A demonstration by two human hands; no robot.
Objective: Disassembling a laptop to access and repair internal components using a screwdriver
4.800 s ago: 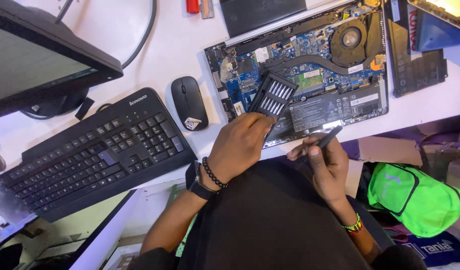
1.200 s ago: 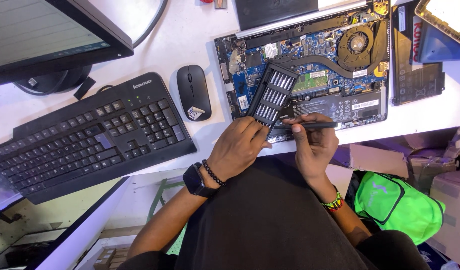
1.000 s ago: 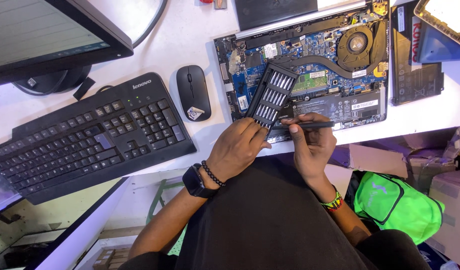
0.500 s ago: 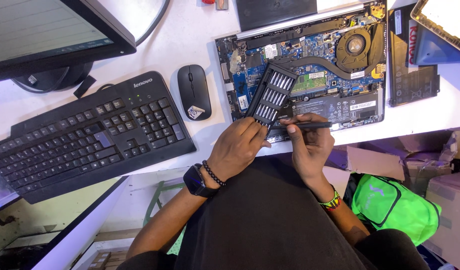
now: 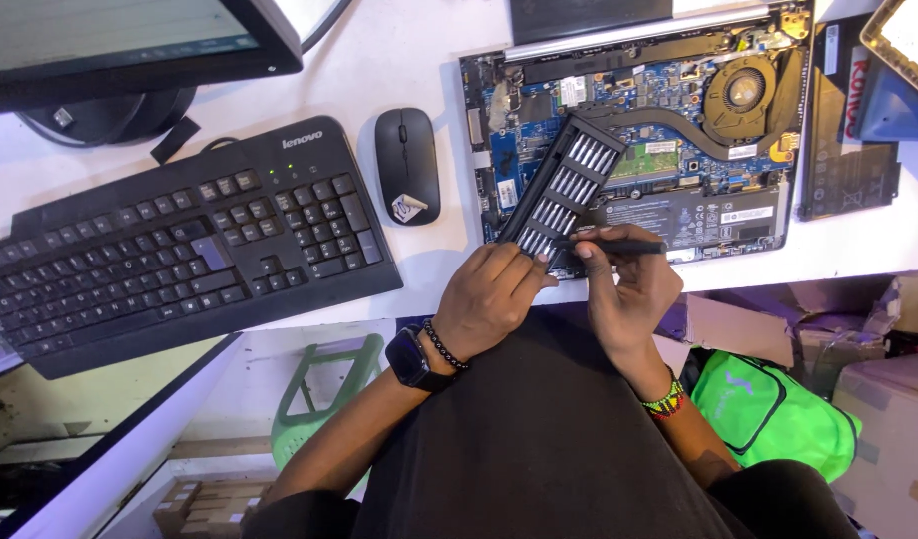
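Right hand point(image 5: 628, 294) is pinching a thin black screwdriver point(image 5: 618, 246) between fingertips and thumb, holding it roughly level just over the front edge of the open laptop point(image 5: 678, 130), tip end pointing toward the bit case point(image 5: 562, 192). Left hand point(image 5: 491, 299) is curling its fingers onto the near end of that bit case, which is lying tilted across the laptop's guts with rows of silver bits showing; looks like it's steadying or picking at a bit, but the fingers are covering that end so I can't really tell if it's gripping one. Both hands are sitting close together, almost touching. The laptop is lying bottom-up with its cover off, fan point(image 5: 743, 92) at the top right and battery point(image 5: 693, 215) along the near side. Left of it a black mouse point(image 5: 407, 165) is sitting on the white desk point(image 5: 419, 50), then a black keyboard point(image 5: 179, 245), and a monitor point(image 5: 119, 45) is sticking in at top left. A green bag point(image 5: 778, 424) is sitting down by the right knee.
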